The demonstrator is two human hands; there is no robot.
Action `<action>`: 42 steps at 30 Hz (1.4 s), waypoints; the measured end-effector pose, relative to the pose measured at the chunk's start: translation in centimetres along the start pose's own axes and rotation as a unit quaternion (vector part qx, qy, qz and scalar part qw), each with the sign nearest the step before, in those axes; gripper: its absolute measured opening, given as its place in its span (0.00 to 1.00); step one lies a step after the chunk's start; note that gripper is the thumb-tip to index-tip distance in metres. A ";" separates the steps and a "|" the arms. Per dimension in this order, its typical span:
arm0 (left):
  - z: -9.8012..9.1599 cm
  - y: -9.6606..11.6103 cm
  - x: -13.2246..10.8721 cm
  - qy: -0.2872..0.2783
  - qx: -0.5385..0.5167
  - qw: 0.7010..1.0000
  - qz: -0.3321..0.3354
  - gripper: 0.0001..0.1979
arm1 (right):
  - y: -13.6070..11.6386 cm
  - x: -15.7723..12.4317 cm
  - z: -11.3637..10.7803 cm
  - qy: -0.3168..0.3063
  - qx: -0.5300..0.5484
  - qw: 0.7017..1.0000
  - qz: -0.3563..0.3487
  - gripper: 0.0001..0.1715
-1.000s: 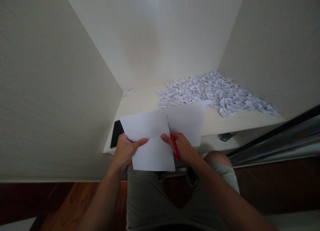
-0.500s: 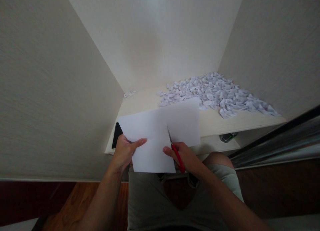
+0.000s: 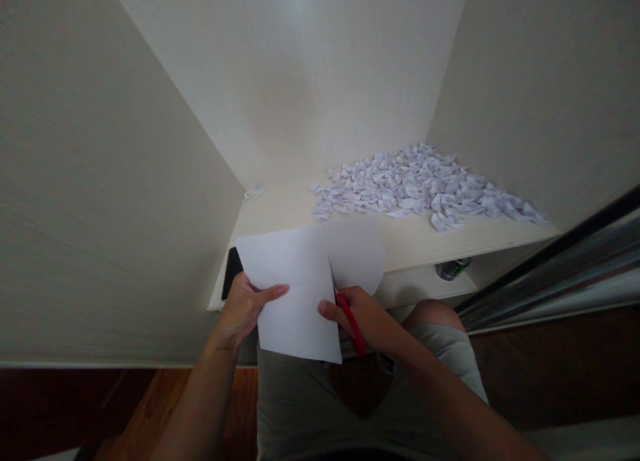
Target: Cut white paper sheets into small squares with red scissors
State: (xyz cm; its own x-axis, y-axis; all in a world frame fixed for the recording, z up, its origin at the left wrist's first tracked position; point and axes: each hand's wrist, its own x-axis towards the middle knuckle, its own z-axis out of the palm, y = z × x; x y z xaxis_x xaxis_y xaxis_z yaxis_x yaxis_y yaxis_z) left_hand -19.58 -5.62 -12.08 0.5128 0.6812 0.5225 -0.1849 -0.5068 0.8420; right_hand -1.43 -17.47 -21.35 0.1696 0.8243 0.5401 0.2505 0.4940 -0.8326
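Note:
A white sheet of paper (image 3: pixel 295 314) is held over my lap and the shelf's front edge. My left hand (image 3: pixel 249 306) pinches its left side, thumb on top and fingers underneath. Closed around the red handles of a pair of scissors (image 3: pixel 353 324) is my right hand (image 3: pixel 357 318). The blades lie in a cut that runs up from the sheet's lower edge, with the tip around the middle of the paper. To the right of the cut, the paper bends away in a curve.
A wide heap of small folded white paper pieces (image 3: pixel 400 184) covers the back right of the shelf (image 3: pixel 280 211). At the left lie a black flat object (image 3: pixel 231 272) and a white cord (image 3: pixel 256 192). A dark can (image 3: pixel 453 269) sits on the lower shelf. Walls enclose three sides.
The paper's right part has curled and dropped, its corner now rounded away from the heap. Both hands, the sheet and the scissors sit slightly further left and lower in view.

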 end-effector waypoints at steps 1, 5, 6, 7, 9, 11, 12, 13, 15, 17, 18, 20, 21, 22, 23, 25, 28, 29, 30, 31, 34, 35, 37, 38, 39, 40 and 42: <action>0.1 0.0 -0.1 0.002 0.005 1.000 0.003 0.30 | -0.2 0.0 0.0 0.002 0.011 1.000 -0.008 0.33; 0.2 0.2 -0.4 0.001 0.029 0.999 0.029 0.30 | -0.7 0.2 0.2 0.028 0.045 0.998 -0.018 0.35; 0.2 0.3 -0.5 0.000 0.034 0.999 0.035 0.30 | -0.7 0.3 0.2 0.034 0.050 0.998 -0.018 0.34; 0.2 0.4 -0.6 0.000 0.039 0.998 0.041 0.29 | -0.7 0.4 0.2 0.040 0.052 0.998 -0.019 0.34; 0.1 0.5 -0.7 -0.002 0.051 0.997 0.054 0.29 | -0.6 0.5 0.2 0.043 0.060 0.997 -0.024 0.35; 0.0 0.6 -0.7 -0.005 0.062 0.996 0.068 0.28 | -0.3 0.7 0.2 0.040 0.073 0.996 -0.030 0.37; -0.1 0.6 -0.8 -0.007 0.067 0.995 0.072 0.27 | -0.1 0.7 0.2 0.038 0.080 0.995 -0.034 0.39; -0.1 0.5 -0.8 -0.010 0.075 0.995 0.071 0.27 | 0.1 0.8 0.3 0.036 0.089 0.995 -0.039 0.41; -0.2 0.5 -0.9 -0.019 0.092 0.994 0.064 0.27 | 0.3 0.9 0.4 0.038 0.107 0.993 -0.043 0.43; -0.2 0.5 -1.1 -0.030 0.112 0.991 0.060 0.26 | 0.4 0.9 0.6 0.048 0.117 0.991 -0.042 0.44; -0.2 0.6 -1.2 -0.034 0.122 0.990 0.061 0.26 | 0.4 1.0 0.6 0.052 0.118 0.991 -0.041 0.44; 0.0 0.8 -1.4 -0.032 0.139 0.988 0.066 0.25 | 0.4 1.0 0.5 0.061 0.105 0.991 -0.050 0.43; 0.1 0.9 -1.5 -0.029 0.149 0.986 0.067 0.25 | 0.4 1.1 0.4 0.067 0.091 0.992 -0.057 0.42; 0.3 1.1 -1.6 -0.025 0.157 0.985 0.068 0.25 | 0.4 1.1 0.3 0.076 0.075 0.992 -0.062 0.41; 0.3 1.2 -1.7 -0.023 0.164 0.984 0.068 0.26 | 0.4 1.1 0.2 0.087 0.058 0.992 -0.065 0.40; 0.4 1.3 -1.9 -0.026 0.177 0.982 0.067 0.26 | 0.3 1.1 -0.1 0.109 0.032 0.992 -0.062 0.38; 0.4 1.2 -1.9 -0.037 0.184 0.980 0.062 0.26 | 0.1 1.1 -0.1 0.134 0.024 0.989 -0.058 0.38; 0.4 1.1 -1.9 -0.038 0.183 0.981 0.060 0.26 | 0.0 1.1 0.0 0.142 0.024 0.988 -0.058 0.38; 0.3 1.0 -1.9 -0.037 0.181 0.981 0.057 0.26 | -0.1 1.1 0.1 0.150 0.025 0.987 -0.059 0.38; 0.3 0.9 -1.8 -0.034 0.177 0.982 0.054 0.26 | -0.2 1.2 0.2 0.156 0.027 0.986 -0.059 0.38; 0.3 0.6 -1.7 -0.024 0.163 0.985 0.041 0.27 | -0.4 1.5 0.5 0.166 0.036 0.984 -0.060 0.37; 0.3 0.6 -1.7 -0.021 0.160 0.986 0.038 0.27 | -0.4 1.6 0.5 0.170 0.034 0.983 -0.059 0.37; 0.3 0.7 -1.6 -0.015 0.158 0.987 0.035 0.27 | -0.5 1.7 0.5 0.179 0.020 0.982 -0.057 0.35; 0.3 0.8 -1.6 -0.012 0.161 0.986 0.035 0.27 | -0.6 1.8 0.4 0.184 0.013 0.981 -0.056 0.34; 0.4 0.9 -1.6 -0.009 0.163 0.986 0.037 0.27 | -0.6 1.8 0.4 0.188 0.008 0.981 -0.054 0.33; 0.4 1.0 -1.6 -0.007 0.165 0.986 0.039 0.27 | -0.7 1.9 0.3 0.191 0.005 0.980 -0.052 0.32; 0.6 1.1 -1.6 -0.005 0.164 0.985 0.046 0.27 | -0.8 2.0 0.3 0.198 0.011 0.979 -0.049 0.32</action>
State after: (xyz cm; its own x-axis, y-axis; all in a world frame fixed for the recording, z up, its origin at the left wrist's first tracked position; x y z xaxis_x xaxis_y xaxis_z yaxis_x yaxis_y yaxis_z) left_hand -20.13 -7.57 -12.06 0.5143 0.6205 0.5920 0.0489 -0.7104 0.7021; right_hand -1.52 -16.10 -19.66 0.5034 0.6031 0.6187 0.2640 0.5745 -0.7748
